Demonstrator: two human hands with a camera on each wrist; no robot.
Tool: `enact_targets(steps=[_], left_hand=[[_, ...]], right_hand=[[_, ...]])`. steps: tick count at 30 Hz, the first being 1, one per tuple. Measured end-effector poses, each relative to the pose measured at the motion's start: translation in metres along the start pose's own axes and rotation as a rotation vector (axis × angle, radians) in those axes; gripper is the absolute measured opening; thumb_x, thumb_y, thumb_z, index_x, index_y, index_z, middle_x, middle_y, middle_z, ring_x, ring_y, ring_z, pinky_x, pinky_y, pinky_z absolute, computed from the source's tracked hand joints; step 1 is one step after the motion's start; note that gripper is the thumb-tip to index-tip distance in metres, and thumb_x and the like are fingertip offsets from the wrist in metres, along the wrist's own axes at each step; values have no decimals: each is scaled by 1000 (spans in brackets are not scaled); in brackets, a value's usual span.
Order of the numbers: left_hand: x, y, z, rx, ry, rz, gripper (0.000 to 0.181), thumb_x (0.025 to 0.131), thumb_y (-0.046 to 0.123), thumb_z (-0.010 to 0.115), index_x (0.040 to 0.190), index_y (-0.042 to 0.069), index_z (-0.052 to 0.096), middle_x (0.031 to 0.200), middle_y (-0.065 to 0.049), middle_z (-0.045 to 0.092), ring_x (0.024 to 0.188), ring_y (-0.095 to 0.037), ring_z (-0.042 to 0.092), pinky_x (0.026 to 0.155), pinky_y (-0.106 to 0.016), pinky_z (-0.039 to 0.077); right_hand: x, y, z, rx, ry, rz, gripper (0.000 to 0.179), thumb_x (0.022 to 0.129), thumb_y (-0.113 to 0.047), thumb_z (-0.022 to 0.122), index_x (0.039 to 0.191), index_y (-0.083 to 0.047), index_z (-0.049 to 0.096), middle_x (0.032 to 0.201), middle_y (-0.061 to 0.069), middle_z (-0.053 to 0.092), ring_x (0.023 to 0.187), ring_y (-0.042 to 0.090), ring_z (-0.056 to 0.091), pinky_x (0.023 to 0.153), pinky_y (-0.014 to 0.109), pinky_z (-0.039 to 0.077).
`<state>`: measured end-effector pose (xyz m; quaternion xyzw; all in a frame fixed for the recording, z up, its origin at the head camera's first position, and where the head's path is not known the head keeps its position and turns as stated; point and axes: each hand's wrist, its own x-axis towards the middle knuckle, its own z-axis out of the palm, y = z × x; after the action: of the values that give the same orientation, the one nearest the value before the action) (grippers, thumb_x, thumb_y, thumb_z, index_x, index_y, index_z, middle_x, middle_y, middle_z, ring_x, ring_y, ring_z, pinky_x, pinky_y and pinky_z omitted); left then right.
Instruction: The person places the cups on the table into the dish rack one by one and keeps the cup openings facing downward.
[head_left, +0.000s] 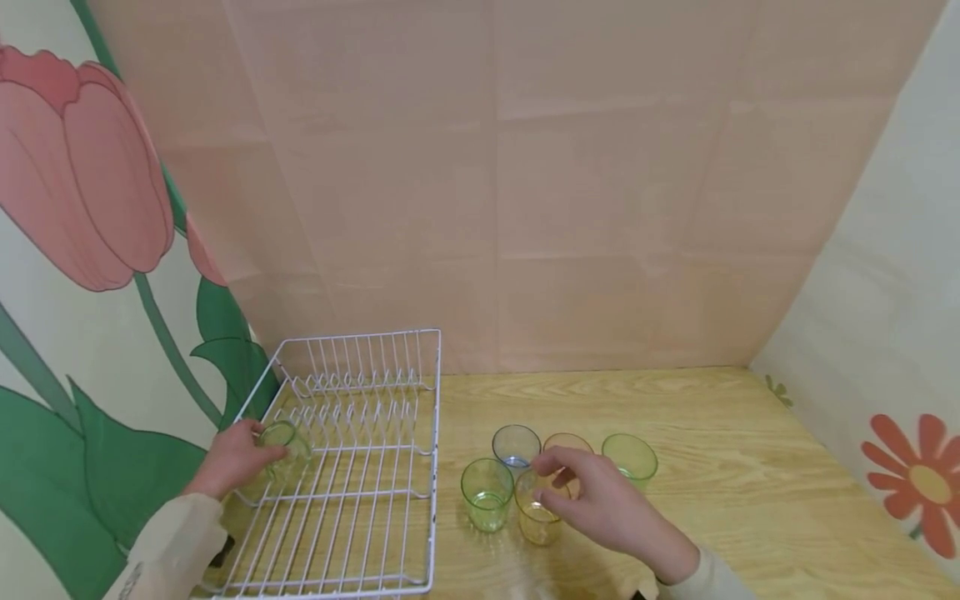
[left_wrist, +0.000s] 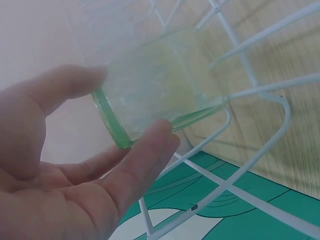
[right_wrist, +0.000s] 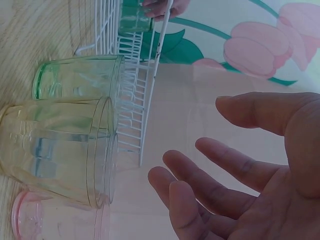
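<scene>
My left hand [head_left: 238, 457] pinches a green-tinted glass [head_left: 294, 450] at the left side of the white wire dish rack [head_left: 433, 450]. In the left wrist view, thumb and fingers grip the glass [left_wrist: 160, 82] near its thick green base, with its other end towards the rack wires. My right hand [head_left: 600, 504] hovers above a yellow glass [head_left: 540, 525], its fingers [right_wrist: 220, 155] loosely bent and holding nothing. Around it stand a green glass [head_left: 487, 504], a blue-rimmed glass [head_left: 516, 446], a pink-orange glass [head_left: 567, 440], partly hidden by the hand, and a yellow-green glass [head_left: 630, 458].
The rack stands on a wood-grain table [head_left: 720, 450], left of the loose glasses. A pinkish sheet [head_left: 525, 208] hangs behind the table. Flower-painted panels border the left side [head_left: 90, 192] and right side [head_left: 862, 333].
</scene>
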<state>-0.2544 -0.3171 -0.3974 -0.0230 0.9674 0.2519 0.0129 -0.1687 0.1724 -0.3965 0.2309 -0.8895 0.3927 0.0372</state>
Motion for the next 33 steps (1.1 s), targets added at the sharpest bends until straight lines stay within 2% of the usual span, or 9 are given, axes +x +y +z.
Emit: enact_targets(steps=[13,19,24,28,33], left_hand=[[1,-2,-1,17,-29,6,77,87,34,73,128,-23,42,114,-38,58,101,-45,61,82,-54,51],[-1,0,-3,23,-33,7,75,88,35,72,127,-22,43,113,-38,58,101,-45,60,81,-53,51],[-3,0,-9,20,-29,38,74,91,35,70,129,-22,42,115,-39,57,101,-48,59,81,-55,51],[-4,2,-17,11,-21,65,76,95,39,66,133,-21,40,122,-41,52,107,-52,55,83,-58,49],[-10,12,-24,22,33,122,69,98,35,62,132,-20,41,123,-42,52,109,-54,54,84,-59,49]], right_hand=[[1,-3,-1,-10,-4,0,16,92,-25,73,106,-19,68,109,-2,70,90,19,64,68,26,52],[1,-4,-2,-6,-10,8,16,92,-24,73,106,-18,68,110,-2,70,91,19,64,69,26,52],[2,-3,-2,-21,5,-1,15,91,-22,74,105,-18,68,108,-3,70,90,16,64,73,30,54],[2,-2,-1,-37,23,-6,16,90,-20,74,105,-18,68,104,0,70,88,14,64,73,28,53],[4,0,0,-94,91,16,18,87,-11,74,103,-15,69,98,2,72,81,13,65,70,25,53]])
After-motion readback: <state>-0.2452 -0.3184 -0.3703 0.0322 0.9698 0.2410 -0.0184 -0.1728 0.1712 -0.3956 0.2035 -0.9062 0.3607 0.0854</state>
